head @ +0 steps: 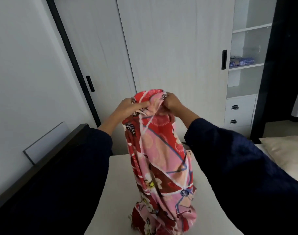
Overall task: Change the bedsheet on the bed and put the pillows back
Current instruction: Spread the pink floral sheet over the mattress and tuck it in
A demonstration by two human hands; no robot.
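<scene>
Bedsheet (160,158): red and pink floral cloth, bunched into a tall hanging column, its lower end resting on the bare white top of the bed (121,184).
Left hand (131,107): holds the top of the bedsheet, fingers (141,104) wrapped over a fold.
Right hand (172,103): just beside the left, fingers closed on the top edge.
Pillow (285,155): cream, on the bed at far right, apart from the bedsheet.
Behind: white wardrobe (170,48); blue checked cloth (241,61) on its open shelf.

Bunched red-pink floral bedsheet (160,158) hangs, seemingly touching the mattress (119,177).
</scene>
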